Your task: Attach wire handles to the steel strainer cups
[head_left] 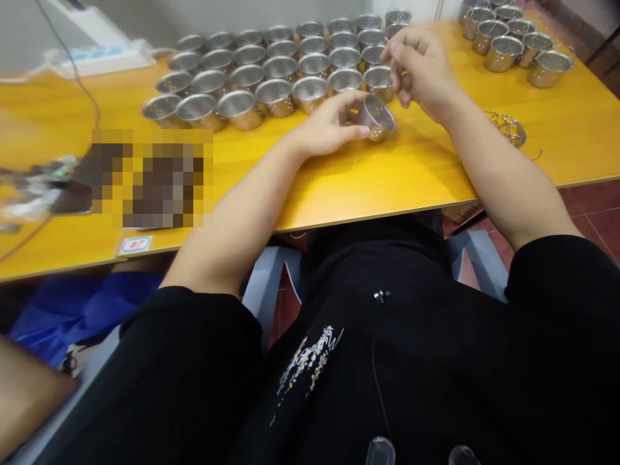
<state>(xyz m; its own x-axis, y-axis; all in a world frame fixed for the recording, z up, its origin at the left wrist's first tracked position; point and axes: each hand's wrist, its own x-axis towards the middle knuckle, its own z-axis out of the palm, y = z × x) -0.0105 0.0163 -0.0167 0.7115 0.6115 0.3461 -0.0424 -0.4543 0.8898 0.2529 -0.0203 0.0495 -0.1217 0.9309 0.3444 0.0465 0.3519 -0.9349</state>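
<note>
My left hand (334, 123) is closed round a small perforated steel cup (376, 117), which lies tilted on its side on the yellow table (368, 181), mouth toward me. Just above and to the right of the cup, my right hand (419, 68) has its fingers curled in a pinch; a thin wire seems to stick out of them, too fine to make out. Both forearms reach across the table's front edge.
Several rows of identical steel cups (276, 71) stand behind my hands. Another cluster of cups (513, 42) sits at the far right. A small tangle of wire pieces (508, 126) lies right of my right arm. A blurred patch and cables lie at left.
</note>
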